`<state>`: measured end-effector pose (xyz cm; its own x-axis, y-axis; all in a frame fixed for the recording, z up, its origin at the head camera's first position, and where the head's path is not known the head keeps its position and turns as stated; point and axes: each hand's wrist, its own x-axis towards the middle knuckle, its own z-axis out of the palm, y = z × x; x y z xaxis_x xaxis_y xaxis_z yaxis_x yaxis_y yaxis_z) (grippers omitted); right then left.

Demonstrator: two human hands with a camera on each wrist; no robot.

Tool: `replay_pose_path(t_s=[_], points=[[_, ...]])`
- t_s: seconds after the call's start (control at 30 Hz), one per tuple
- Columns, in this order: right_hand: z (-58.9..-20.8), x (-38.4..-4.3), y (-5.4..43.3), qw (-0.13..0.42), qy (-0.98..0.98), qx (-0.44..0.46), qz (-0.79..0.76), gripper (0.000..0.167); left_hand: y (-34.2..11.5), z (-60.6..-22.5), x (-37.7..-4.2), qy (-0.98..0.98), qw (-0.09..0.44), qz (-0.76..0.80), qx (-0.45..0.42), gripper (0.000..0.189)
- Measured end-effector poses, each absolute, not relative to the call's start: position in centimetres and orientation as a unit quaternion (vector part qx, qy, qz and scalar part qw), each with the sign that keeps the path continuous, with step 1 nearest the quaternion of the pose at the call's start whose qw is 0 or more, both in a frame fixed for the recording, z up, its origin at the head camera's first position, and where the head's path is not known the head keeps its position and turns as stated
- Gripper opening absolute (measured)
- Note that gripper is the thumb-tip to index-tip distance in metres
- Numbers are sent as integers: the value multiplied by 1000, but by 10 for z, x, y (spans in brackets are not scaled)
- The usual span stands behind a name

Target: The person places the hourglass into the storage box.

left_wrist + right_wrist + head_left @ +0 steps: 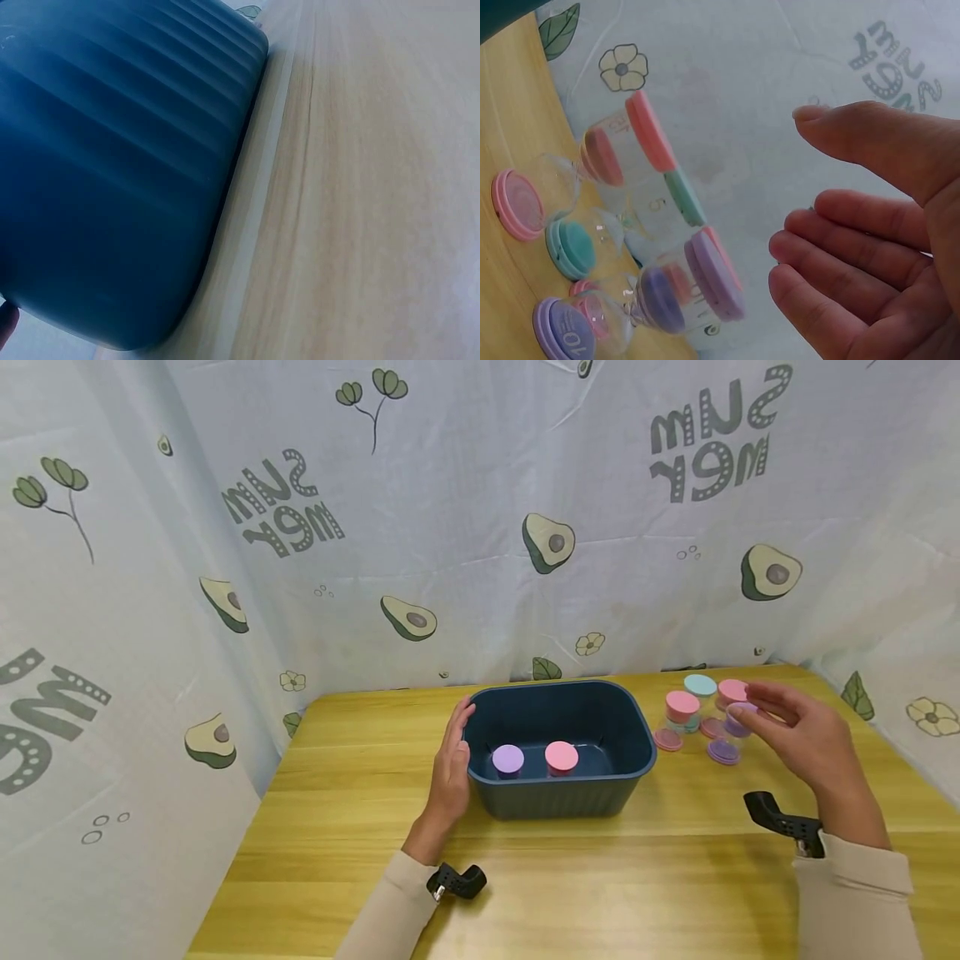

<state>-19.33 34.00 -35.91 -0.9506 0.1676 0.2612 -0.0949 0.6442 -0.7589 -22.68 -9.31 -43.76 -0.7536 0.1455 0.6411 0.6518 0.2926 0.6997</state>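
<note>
A dark blue bin point(555, 799) holds a purple-capped sand timer point(508, 760) and a pink-capped one point(561, 757), their lower parts hidden by its front wall. Against the bin's left side rests my left hand point(450, 772), fingers straight; only a fingertip point(7, 321) shows in the left wrist view. Right of the bin several sand timers stand upright together. My right hand point(806, 735) is beside the purple timer point(712, 277), thumb and fingers spread apart, holding nothing. Nearby are a front pink timer point(649, 131), a teal one point(700, 685) and a rear pink one point(732, 692).
The wooden table point(570, 893) carries the bin and timers. A white curtain point(465, 568) printed with avocados and flowers hangs behind and along the sides. Black camera mounts point(783, 822) sit on both wrists.
</note>
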Motion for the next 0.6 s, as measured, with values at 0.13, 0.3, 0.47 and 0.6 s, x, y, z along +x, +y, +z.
replay_pose_path(t_s=[0.13, 0.3, 0.47, 0.6], points=[[-362, -195, 345, 150, -895, -27, 420, 66, -93, -439, -227, -765, 240, -538, -262, 52], [-366, -198, 351, 138, -900, -48, 411, 69, -93, -438, -227, -765, 240, -537, -261, 52], [-370, -200, 354, 123, -911, -70, 387, 72, -93, -437, -227, -766, 235, -538, -262, 52], [-372, -202, 355, 126, -916, -72, 374, 73, -94, -437, -228, -763, 237, -540, -266, 53]])
